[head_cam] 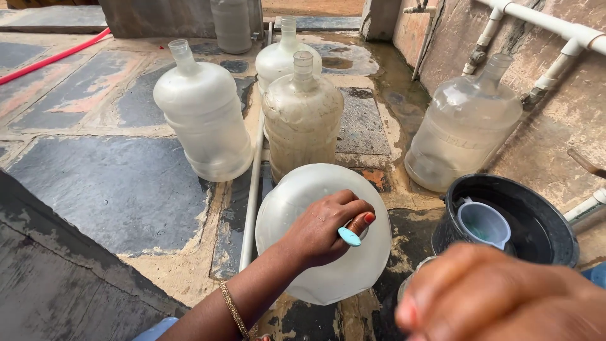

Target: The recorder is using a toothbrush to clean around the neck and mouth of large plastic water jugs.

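**Left hand gripping blue stick over tipped jug**

My left hand (325, 230) is closed around a small turquoise oval-tipped plastic stick (349, 237), tip poking out below the knuckles. The hand sits right on top of the big translucent white plastic water jug (322, 233), which is tipped so its rounded base faces me; the stick tip lies against its cloudy, smooth wall, approx. centre-right. Thin gold chain bracelet (232, 309) on that wrist.

My right hand (499, 297) is very close to the lens, blurred, bottom right; can't tell if it's open or holding anything.

Behind the tipped jug stand 4 more translucent jugs w/ narrow necks: a clean milky 1 (202, 120) at left, a grimy brown-stained 1 (302, 120) in the middle, another (285, 57) just behind it, and 1 (464, 126) by the rough concrete wall (568, 113) at right. Round black plastic tub (505, 218) near right, w/ a pale blue plastic mug (485, 222) inside. White pipes (555, 28) run along the wall. Ground is wet, uneven dark stone slabs (107, 183).
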